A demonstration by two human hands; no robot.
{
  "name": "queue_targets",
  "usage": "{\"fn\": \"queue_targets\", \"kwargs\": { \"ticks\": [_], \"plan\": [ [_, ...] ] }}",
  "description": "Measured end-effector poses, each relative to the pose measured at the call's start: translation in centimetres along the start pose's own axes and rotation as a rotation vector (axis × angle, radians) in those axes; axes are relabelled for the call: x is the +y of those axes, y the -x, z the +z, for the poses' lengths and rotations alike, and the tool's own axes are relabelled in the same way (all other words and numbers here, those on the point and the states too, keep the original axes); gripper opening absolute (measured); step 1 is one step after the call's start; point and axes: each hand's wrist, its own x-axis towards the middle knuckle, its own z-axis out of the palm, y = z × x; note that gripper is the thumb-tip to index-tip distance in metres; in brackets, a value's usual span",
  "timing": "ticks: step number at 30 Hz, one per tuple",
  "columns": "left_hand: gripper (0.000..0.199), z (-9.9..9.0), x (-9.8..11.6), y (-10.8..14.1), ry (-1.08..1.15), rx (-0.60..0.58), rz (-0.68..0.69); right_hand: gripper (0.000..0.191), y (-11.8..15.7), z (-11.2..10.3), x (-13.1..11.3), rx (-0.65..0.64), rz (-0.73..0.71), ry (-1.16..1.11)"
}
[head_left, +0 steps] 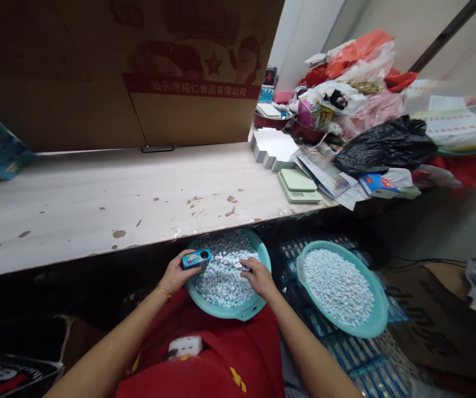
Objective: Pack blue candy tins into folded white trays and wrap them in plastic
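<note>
My left hand [175, 275] is closed round a small blue box [196, 258] with a dark round opening in its top face, held over the left side of a teal basin [264, 255]. The basin is filled with small pale blue and white pellets [225, 290]. Over the right part of the same basin, my right hand [257, 275] has its fingers pinched together among the pellets; what they hold is too small to make out. A second teal basin [381, 309] of similar pellets [337, 284] stands to the right.
A worn white table [130, 199] spans the front, with a large cardboard box [196, 121] at its back. Right of it are a green scale [300, 185], white cards [275, 145], a black bag [387, 145] and heaped plastic bags. Blue packets [381, 376] lie below the right basin.
</note>
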Motion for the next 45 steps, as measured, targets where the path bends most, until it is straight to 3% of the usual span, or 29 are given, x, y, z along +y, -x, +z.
{"fn": "queue_targets", "kwargs": {
  "ticks": [4, 8, 12, 17, 20, 24, 28, 32, 35, 39, 42, 45],
  "plan": [
    [0.043, 0.4, 0.2, 0.3, -0.077, -0.006, 0.062, 0.032, 0.2, -4.3, -3.0, -0.021, -0.082, 0.004],
    [0.043, 1.3, -0.2, 0.2, -0.132, -0.017, 0.116, 0.033, 0.0, -7.5, -6.8, -0.141, -0.12, 0.359],
    [0.042, 1.8, -1.0, 0.2, -0.169, -0.029, 0.19, 0.024, -0.4, -8.0, -10.6, -0.174, -0.198, 0.677],
    [0.042, 2.1, -1.1, 0.5, -0.138, -0.018, 0.178, 0.02, -0.5, -7.2, -13.8, -0.177, -0.276, 0.744],
    [0.043, 1.7, -0.7, 0.7, -0.093, -0.013, 0.128, 0.02, 0.2, -8.3, -12.3, -0.159, -0.245, 0.746],
    [0.048, 1.2, -0.8, 0.5, 0.057, -0.017, -0.006, 0.028, 1.8, -8.4, -5.4, -0.13, -0.072, 0.71],
    [0.055, 2.2, -1.8, -0.5, 0.144, -0.018, -0.129, 0.031, 2.0, -2.9, 0.1, -0.123, 0.056, 0.528],
    [0.055, 4.0, -2.4, -1.3, 0.174, -0.027, -0.201, 0.034, 0.2, 3.8, 0.2, -0.029, 0.073, 0.239],
    [0.054, 4.1, -1.9, -0.9, 0.223, -0.052, -0.217, 0.035, -0.8, 5.6, -0.2, -0.01, 0.073, 0.152],
    [0.056, 2.1, -0.9, 0.4, 0.21, -0.032, -0.169, 0.033, -0.5, 4.2, 0.6, -0.005, 0.035, 0.04],
    [0.056, 0.5, -0.6, 1.1, 0.109, 0.0, -0.101, 0.035, 0.1, 1.7, 0.7, -0.012, -0.014, -0.011],
    [0.05, 0.1, -0.6, 1.3, 0.012, -0.008, -0.025, 0.034, 0.7, -1.4, -0.5, -0.012, -0.056, -0.056]
  ]
}}
